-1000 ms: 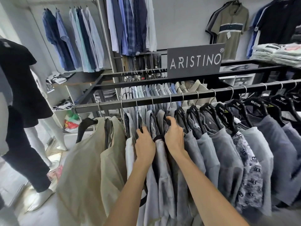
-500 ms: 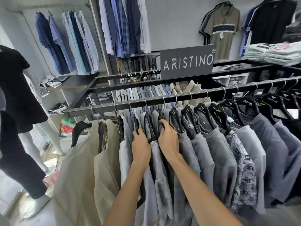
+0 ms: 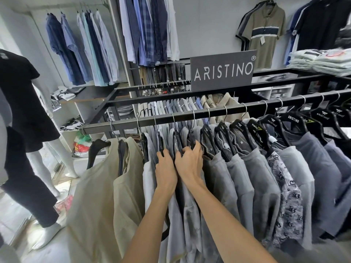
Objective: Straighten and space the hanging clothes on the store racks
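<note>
A black rack rail (image 3: 218,114) runs across the view with grey, beige and patterned shirts on black hangers. My left hand (image 3: 165,168) grips the shoulder of a black hanger (image 3: 161,143) holding a light grey shirt (image 3: 150,179). My right hand (image 3: 190,164) sits right beside it, fingers curled over the neighbouring hanger (image 3: 191,137) with a darker grey shirt (image 3: 214,173). Two beige shirts (image 3: 106,186) hang at the rail's left end. Grey shirts (image 3: 247,168) and a patterned one (image 3: 284,196) fill the right side.
An ARISTINO sign (image 3: 222,71) stands on the rack's top bar. A second row of shirts (image 3: 171,107) hangs behind. A mannequin in black (image 3: 20,114) stands at the left. Folded shirts (image 3: 321,61) lie on the rack's right top; wall racks (image 3: 81,48) hold more shirts.
Both hands have shifted left along the rail and come closer together, now almost touching. The hangers near them sit further left than before.
</note>
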